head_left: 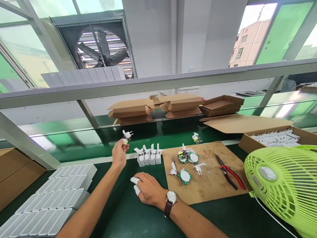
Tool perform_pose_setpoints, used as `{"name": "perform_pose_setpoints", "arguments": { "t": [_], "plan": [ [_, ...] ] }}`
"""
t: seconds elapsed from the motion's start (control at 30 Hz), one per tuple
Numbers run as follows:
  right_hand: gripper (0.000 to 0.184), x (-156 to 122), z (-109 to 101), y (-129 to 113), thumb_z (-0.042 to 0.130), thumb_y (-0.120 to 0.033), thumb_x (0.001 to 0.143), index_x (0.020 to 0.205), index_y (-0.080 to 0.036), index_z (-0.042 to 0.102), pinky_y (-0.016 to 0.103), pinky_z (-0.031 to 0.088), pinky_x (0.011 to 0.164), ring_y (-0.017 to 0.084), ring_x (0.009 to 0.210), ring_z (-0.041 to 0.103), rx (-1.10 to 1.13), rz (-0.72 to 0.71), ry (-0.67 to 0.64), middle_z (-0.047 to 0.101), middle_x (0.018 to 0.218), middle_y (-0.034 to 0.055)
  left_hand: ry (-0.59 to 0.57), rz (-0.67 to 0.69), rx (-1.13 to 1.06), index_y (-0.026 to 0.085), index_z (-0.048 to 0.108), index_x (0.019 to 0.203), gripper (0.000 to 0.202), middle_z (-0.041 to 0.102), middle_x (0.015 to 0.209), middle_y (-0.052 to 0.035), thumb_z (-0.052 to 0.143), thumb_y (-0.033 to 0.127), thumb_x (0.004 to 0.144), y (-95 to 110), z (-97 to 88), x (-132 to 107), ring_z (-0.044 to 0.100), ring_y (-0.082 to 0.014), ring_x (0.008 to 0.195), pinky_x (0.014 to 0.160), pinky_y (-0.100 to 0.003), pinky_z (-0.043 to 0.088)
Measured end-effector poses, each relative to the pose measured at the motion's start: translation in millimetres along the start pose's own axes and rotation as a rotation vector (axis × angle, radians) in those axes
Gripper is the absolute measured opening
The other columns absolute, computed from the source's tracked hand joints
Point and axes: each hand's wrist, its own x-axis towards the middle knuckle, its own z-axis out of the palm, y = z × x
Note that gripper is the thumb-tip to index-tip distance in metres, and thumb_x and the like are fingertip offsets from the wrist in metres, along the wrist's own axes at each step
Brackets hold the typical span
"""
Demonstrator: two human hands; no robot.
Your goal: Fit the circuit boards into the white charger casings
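Head view: only one angle here, looking down over a green table (138,218).
Left hand (120,153): raised over the far side of the table, with the fingers pinched tight on a small plug assembly (127,136). The assembly is held with its prongs up, and a bit of yellow-green can be seen at its base.
Right hand (148,190): laid palm down on the table with the fingers loosely relaxed and nothing gripped. White finger cots (135,185) are worn on two fingertips and a wristwatch (171,197) is strapped on.
White housings (148,158): lined up in a short row just beyond the right hand, below the held plug assembly.
Brown board (213,188): laid just right of the right hand and loaded with circuit boards (185,176), tweezers (173,160) and red-handled pliers (229,172).
Trays (56,195): parked at the left, packed with white cases.
Green fan (284,185): set at the right edge.
Cardboard boxes (131,110): piled at the back.
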Motion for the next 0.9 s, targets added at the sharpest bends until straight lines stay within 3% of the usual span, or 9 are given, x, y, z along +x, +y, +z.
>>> {"name": "perform_pose_setpoints", "arguments": {
  "t": [0.1,0.2,0.33,0.43,0.5,0.57,0.67,0.77,0.9],
  "plan": [
    [0.037,3,-7,-4,0.058,-0.013,0.090,0.126,-0.017,0.058,0.036,0.057,0.079,0.022,0.095,0.067,-0.008,-0.116,0.037,0.072,0.114,0.0123,-0.072,0.053,-0.121,0.017,0.067,0.107,0.041,0.069,0.093,-0.0030,0.045,0.050,0.099,0,-25.2,-33,0.065,-0.0147,0.077,0.071,-0.026,0.055],
    [0.039,8,-24,-18,0.056,-0.016,0.092,0.132,-0.019,0.056,0.033,0.057,0.073,0.021,0.092,0.068,-0.002,-0.277,0.176,0.074,0.109,0.0097,-0.204,0.046,-0.139,0.016,0.073,0.088,0.045,0.067,0.076,-0.0017,0.070,0.060,0.077,-14,-50.0,-65,0.058,-0.0156,0.066,0.058,-0.025,0.048],
    [0.046,12,-57,-21,0.057,-0.017,0.092,0.138,-0.017,0.053,0.036,0.060,0.083,0.023,0.104,0.070,-0.024,-0.316,0.248,0.075,0.111,0.0112,-0.628,0.125,0.136,0.019,0.072,0.073,0.046,0.067,0.067,-0.0013,0.070,0.064,0.080,-46,-65.0,-94,0.060,-0.0182,0.062,0.058,-0.027,0.050],
    [0.039,7,-88,14,0.059,-0.020,0.093,0.132,-0.020,0.061,0.039,0.059,0.096,0.022,0.114,0.069,-0.078,-0.034,0.199,0.074,0.118,0.0109,-0.788,0.354,0.382,0.022,0.076,0.087,0.044,0.073,0.079,-0.0026,0.055,0.059,0.096,-62,-65.9,-105,0.068,-0.0212,0.072,0.070,-0.032,0.057],
    [0.035,-1,-111,55,0.061,-0.022,0.094,0.129,-0.025,0.065,0.041,0.056,0.104,0.023,0.123,0.064,-0.125,0.321,0.170,0.071,0.128,0.0090,-0.708,0.572,0.485,0.025,0.078,0.105,0.040,0.076,0.098,-0.0049,0.051,0.054,0.101,-68,-65.9,-112,0.072,-0.0238,0.089,0.082,-0.036,0.060],
    [0.038,-12,-134,99,0.054,-0.018,0.098,0.135,-0.021,0.062,0.047,0.054,0.107,0.026,0.127,0.062,-0.187,0.514,0.182,0.065,0.136,0.0133,-0.598,0.778,0.525,0.027,0.075,0.118,0.036,0.075,0.113,-0.0063,0.054,0.052,0.101,-73,-66.3,-119,0.071,-0.0255,0.104,0.089,-0.037,0.060],
    [0.031,-31,-164,157,0.060,-0.022,0.100,0.131,-0.016,0.064,0.051,0.056,0.102,0.027,0.117,0.066,-0.267,0.795,0.152,0.067,0.127,0.0136,-0.528,0.925,0.561,0.029,0.072,0.122,0.035,0.072,0.121,-0.0060,0.054,0.051,0.103,-81,-65.9,-134,0.069,-0.0253,0.111,0.090,-0.034,0.060],
    [0.033,-45,-177,192,0.068,-0.035,0.101,0.128,-0.017,0.064,0.047,0.059,0.095,0.025,0.111,0.068,-0.295,0.998,0.064,0.066,0.129,0.0095,-0.503,0.996,0.595,0.031,0.070,0.126,0.036,0.071,0.127,-0.0059,0.051,0.052,0.105,-93,-61.6,-147,0.067,-0.0269,0.117,0.093,-0.036,0.058],
    [0.034,-47,-173,214,0.067,-0.037,0.101,0.130,-0.018,0.063,0.045,0.061,0.092,0.024,0.109,0.069,-0.273,1.136,-0.034,0.066,0.130,0.0095,-0.490,1.163,0.581,0.029,0.069,0.125,0.036,0.073,0.124,-0.0057,0.052,0.053,0.104,-105,-55.2,-151,0.068,-0.0261,0.111,0.088,-0.032,0.057]
  ]
}}
